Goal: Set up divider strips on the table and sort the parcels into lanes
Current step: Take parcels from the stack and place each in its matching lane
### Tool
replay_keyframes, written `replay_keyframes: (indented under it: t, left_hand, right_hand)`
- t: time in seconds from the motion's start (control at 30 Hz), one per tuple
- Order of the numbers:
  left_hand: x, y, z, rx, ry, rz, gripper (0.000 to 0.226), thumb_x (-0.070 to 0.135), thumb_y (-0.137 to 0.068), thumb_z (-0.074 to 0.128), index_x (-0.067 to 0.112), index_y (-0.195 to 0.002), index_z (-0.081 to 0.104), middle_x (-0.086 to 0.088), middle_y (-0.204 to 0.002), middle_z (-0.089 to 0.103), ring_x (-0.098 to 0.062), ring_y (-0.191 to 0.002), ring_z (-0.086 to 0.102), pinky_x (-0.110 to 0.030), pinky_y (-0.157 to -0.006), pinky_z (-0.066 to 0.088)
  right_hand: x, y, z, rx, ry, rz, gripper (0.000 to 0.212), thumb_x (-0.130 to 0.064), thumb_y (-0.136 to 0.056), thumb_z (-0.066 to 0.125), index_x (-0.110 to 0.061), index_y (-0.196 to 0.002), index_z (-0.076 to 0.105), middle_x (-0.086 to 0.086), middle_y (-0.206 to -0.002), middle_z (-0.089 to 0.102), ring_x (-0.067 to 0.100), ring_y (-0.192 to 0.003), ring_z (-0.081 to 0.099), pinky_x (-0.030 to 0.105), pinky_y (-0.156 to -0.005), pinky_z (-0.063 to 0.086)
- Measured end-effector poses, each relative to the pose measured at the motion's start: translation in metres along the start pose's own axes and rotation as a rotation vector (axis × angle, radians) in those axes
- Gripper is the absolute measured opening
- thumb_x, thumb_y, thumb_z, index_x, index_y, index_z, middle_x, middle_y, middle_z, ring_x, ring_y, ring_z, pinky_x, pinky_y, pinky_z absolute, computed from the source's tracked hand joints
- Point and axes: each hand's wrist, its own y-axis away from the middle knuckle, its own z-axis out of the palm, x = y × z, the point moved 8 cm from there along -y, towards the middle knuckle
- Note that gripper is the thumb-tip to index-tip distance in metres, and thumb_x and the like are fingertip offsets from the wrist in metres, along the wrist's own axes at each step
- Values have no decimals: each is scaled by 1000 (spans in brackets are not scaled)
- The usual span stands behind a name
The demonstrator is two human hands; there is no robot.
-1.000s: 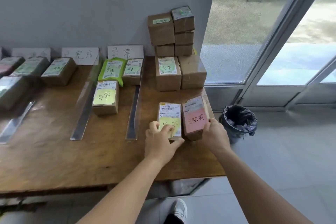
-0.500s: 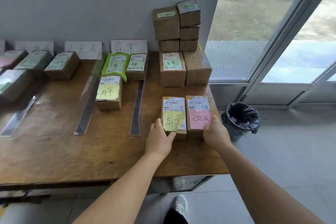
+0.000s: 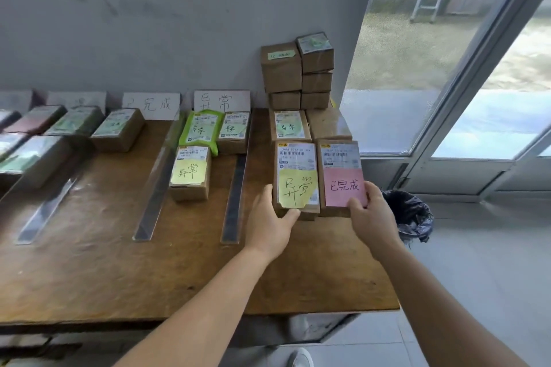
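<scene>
Two brown parcels sit side by side at the right end of the wooden table [image 3: 119,271]. My left hand [image 3: 269,223] grips the near left corner of the parcel with the yellow note [image 3: 296,179]. My right hand [image 3: 372,217] grips the near right corner of the parcel with the pink note [image 3: 341,176]. Clear divider strips lie lengthwise on the table: one [image 3: 235,199] just left of my left hand, another [image 3: 158,188] further left, a third [image 3: 50,211] near the left edge. Sorted parcels lie between them, among them a yellow-noted box [image 3: 189,173] and a green pouch [image 3: 199,129].
A stack of brown boxes [image 3: 298,71] stands against the wall behind the held parcels. Paper lane signs [image 3: 222,101] lean on the wall. More parcels [image 3: 117,129] fill the left lanes. A black-lined bin [image 3: 413,217] stands on the floor right of the table, by glass doors.
Both parcels were tilted and lower a second ago; they now lie flat, side by side, pushed farther back toward the box stack, with both hands following on their near corners.
</scene>
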Motion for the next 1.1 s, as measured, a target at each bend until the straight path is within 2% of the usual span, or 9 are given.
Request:
replay_keyframes:
  t: [0.07,0.2,0.33,0.43,0.5,0.67,0.83,1.03,1.1]
  left_hand:
    - [15,-3,-14,46,23,61,74,39,-88,64,22,-148,25,3,-143,41,-13,-130,36,-34,-106,37]
    - [37,-9,-46,105,152,132,61,42,-91,59,24,-143,33,8,-137,42,0,-114,35,-14,-88,33]
    - [41,-17,-88,162,253,128,46,38,-93,58,25,-135,44,6,-131,53,-7,-115,46,-28,-96,42]
    - [34,-18,-117,179,357,96,35,33,-92,61,28,-125,50,7,-122,60,-10,-113,53,-30,-93,47]
    - [25,-18,-134,198,426,58,29,32,-92,61,32,-118,50,7,-120,61,-11,-113,54,-35,-94,49]
    - [-6,-27,-153,193,597,-117,29,27,-91,63,29,-118,52,1,-120,61,-20,-112,57,-47,-93,51]
    - [-39,-48,-152,242,498,-230,31,26,-90,64,29,-119,53,1,-119,57,-19,-109,53,-45,-94,49]
    - [-75,-68,-131,205,371,-334,32,25,-91,63,28,-120,50,-2,-119,60,-21,-104,56,-43,-93,50]
    - [-82,-73,-122,173,363,-354,30,24,-91,62,28,-119,51,-2,-118,61,-20,-103,55,-40,-91,49]
  right_hand:
    - [-18,-2,-9,21,-66,-26,41,-21,-90,46,-33,-129,43,-11,-105,65,15,-82,62,43,-74,55]
    - [-51,-3,-16,9,-258,-63,50,-20,-91,48,-32,-139,38,-16,-107,62,2,-89,60,31,-77,51]
    - [-89,4,-13,-43,-335,-150,42,-25,-89,51,-42,-127,47,-17,-95,68,9,-84,64,29,-70,50]
    - [-114,5,4,-137,-399,-167,42,-31,-88,54,-45,-126,47,-11,-100,69,15,-93,65,39,-84,53]
    - [-129,4,16,-162,-422,-172,42,-32,-88,56,-42,-127,47,-11,-102,67,13,-96,64,38,-88,51]
    - [-154,0,49,-195,-423,-180,44,-27,-88,57,-39,-129,45,-8,-95,69,9,-85,66,26,-70,50]
    - [-156,-18,71,-169,-382,-137,51,-26,-91,56,-29,-138,38,-4,-100,66,10,-85,64,24,-64,47]
    - [-138,-42,85,-145,-353,-66,56,-26,-90,57,-28,-141,34,2,-111,66,16,-97,63,33,-80,51]
    - [-133,-49,88,-137,-338,-48,55,-28,-90,57,-29,-140,35,2,-106,65,14,-90,63,30,-72,50]
